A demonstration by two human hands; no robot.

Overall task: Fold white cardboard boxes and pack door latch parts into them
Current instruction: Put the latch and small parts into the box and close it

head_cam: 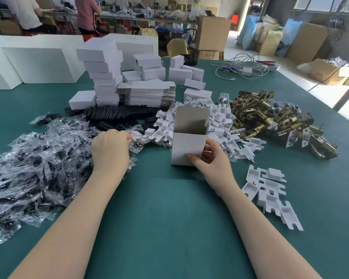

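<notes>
A single head-worn view looks forward and down, close over the green table; both forearms enter from its near edge. Beyond the table's far edge, the workshop recedes.

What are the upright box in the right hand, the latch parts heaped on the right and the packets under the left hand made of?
Upright box: thin cardboard, matte white outside, grey-brown inside, as the open flap shows. Latch parts: metal, apparently brass-toned with some silver pieces, glinting in the light. Packets: clear, crinkly plastic film with shiny highlights, holding small dark pieces whose material cannot be told.
</notes>
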